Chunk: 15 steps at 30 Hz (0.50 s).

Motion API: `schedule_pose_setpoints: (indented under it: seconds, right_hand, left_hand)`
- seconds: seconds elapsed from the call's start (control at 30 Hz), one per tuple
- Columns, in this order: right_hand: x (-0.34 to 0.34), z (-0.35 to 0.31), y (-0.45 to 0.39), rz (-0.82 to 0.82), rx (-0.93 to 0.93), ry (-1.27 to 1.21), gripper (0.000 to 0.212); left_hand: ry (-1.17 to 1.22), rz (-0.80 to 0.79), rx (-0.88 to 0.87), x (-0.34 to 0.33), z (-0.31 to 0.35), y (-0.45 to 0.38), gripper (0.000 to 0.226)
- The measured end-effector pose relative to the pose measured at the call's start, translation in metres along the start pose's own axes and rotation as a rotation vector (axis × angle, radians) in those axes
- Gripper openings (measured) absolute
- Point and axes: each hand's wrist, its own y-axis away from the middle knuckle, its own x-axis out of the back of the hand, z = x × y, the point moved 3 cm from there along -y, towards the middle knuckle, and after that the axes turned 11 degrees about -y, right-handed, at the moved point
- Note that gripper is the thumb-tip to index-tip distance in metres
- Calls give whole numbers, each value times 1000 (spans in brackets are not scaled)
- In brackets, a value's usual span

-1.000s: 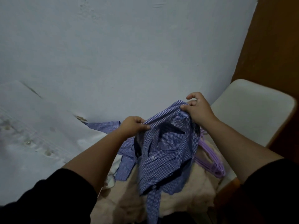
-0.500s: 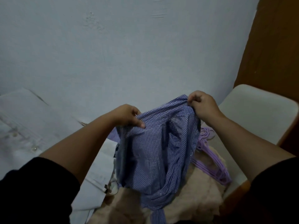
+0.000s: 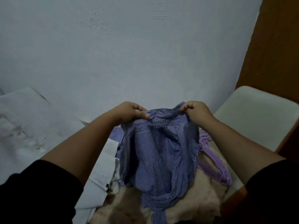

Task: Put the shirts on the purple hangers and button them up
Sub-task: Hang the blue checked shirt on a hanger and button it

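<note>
The checked shirt point(image 3: 159, 152), blue and white in a fine gingham, hangs in front of me, held up by its top edge between my two hands. My left hand point(image 3: 131, 111) pinches the fabric at the upper left, thumb laid flat across the cloth and fingers curled behind it. My right hand point(image 3: 196, 111) grips the upper right corner, fingers bunched round a fold of the material. The two hands are near each other at about the same height, with a short stretch of gathered cloth sagging between them. Below them the shirt falls in loose, crumpled folds, and its lowest part trails down onto a beige fuzzy blanket point(image 3: 191, 202) beneath. I cannot tell which part of the shirt I am holding, collar or hem, as the cloth is too rumpled.

The purple hangers point(image 3: 215, 165) lie in a bunch on the blanket just to the right of the hanging shirt, partly hidden behind it. To the left, a white shirt point(image 3: 103, 160) lies spread out, and a strip of another blue striped garment point(image 3: 117, 132) shows behind my left forearm. A cream chair seat point(image 3: 255, 117) stands at the right, against a brown wooden panel point(image 3: 275, 46). A pale blue wall point(image 3: 129, 54) fills the background. Both my sleeves are black.
</note>
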Motion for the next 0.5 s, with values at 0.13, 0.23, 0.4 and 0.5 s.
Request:
schedule_pose_setpoints:
  seconds: [0.13,0.23,0.4,0.5]
  right_hand:
    - [-20,-8,10,112,52,119,35]
    - [-43,-24,25,27,164,15,18]
    - [-69,-32,50,-51,209,-161,28]
    - [-76,-29,63,-63,218,-117,42]
  left_hand:
    - [187,94,9,-6,14,-5,39]
    - [385,4,72,-22,24,-4,35]
    - [534,-53,155,-35,32,-1,30]
    - [701,-115,173,-33,32,3,29]
